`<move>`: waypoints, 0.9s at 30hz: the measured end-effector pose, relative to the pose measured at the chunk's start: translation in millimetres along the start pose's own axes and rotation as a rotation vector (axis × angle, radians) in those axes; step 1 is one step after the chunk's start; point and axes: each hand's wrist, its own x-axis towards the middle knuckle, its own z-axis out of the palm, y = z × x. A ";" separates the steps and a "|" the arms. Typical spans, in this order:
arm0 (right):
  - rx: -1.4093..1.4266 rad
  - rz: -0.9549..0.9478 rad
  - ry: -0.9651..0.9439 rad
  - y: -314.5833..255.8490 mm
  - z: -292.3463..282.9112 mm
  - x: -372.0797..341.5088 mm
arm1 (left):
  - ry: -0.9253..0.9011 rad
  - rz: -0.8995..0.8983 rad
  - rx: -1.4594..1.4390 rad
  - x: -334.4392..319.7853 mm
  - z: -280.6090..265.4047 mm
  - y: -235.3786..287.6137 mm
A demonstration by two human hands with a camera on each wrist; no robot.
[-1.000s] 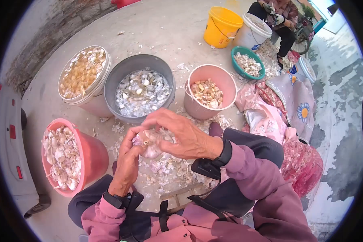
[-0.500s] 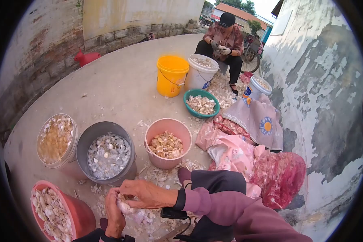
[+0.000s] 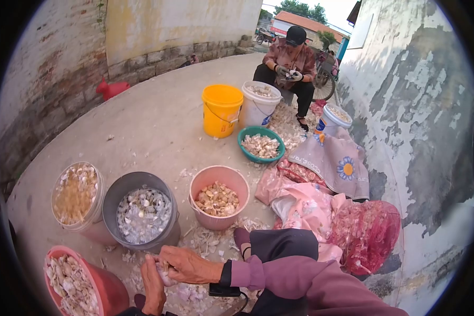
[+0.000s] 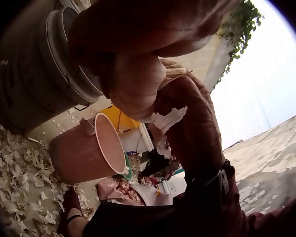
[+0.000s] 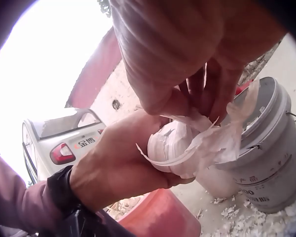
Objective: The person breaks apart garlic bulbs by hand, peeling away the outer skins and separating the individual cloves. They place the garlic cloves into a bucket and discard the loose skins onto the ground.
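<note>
White, round garlic bulb (image 5: 170, 143) seems light, its papery skin (image 5: 221, 142) fragile. Left hand (image 3: 153, 287) grips the firmer body; right hand (image 3: 195, 267), at two o'clock, pinches skin.

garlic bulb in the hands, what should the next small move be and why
Probably the right hand should pull the loose skin away from the garlic bulb: a papery flap hangs off its side, the right fingers are at the skin, and the left hand grips the bulb.
</note>
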 end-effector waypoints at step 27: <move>-0.068 0.059 0.134 14.0 8.1 0.3 | -0.110 -0.009 -0.214 3.0 -7.1 -6.5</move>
